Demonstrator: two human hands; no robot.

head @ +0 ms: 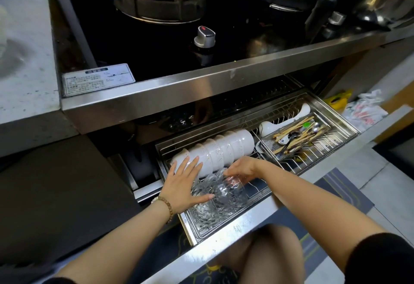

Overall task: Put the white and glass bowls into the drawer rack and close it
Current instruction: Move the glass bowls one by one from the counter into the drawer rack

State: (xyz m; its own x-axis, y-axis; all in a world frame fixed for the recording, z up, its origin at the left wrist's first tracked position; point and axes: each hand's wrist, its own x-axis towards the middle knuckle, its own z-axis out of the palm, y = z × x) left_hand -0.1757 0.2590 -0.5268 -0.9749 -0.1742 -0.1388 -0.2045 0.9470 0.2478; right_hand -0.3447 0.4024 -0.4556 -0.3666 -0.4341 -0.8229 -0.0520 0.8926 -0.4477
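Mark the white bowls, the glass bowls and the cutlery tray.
white bowls (226, 149), head view, middle bowl's side
glass bowls (224, 197), head view, top of stack
cutlery tray (268, 145), head view, bare mesh corner

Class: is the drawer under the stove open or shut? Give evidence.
Open: the drawer is pulled out, exposing white bowls, glass bowls and cutlery.

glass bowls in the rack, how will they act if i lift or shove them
Probably fragile: the glass bowls are clear glass packed together, so they may clink or chip. Likely slippery, given the glossy surface. They look set on edge beside the white bowls, so one could tip or roll.
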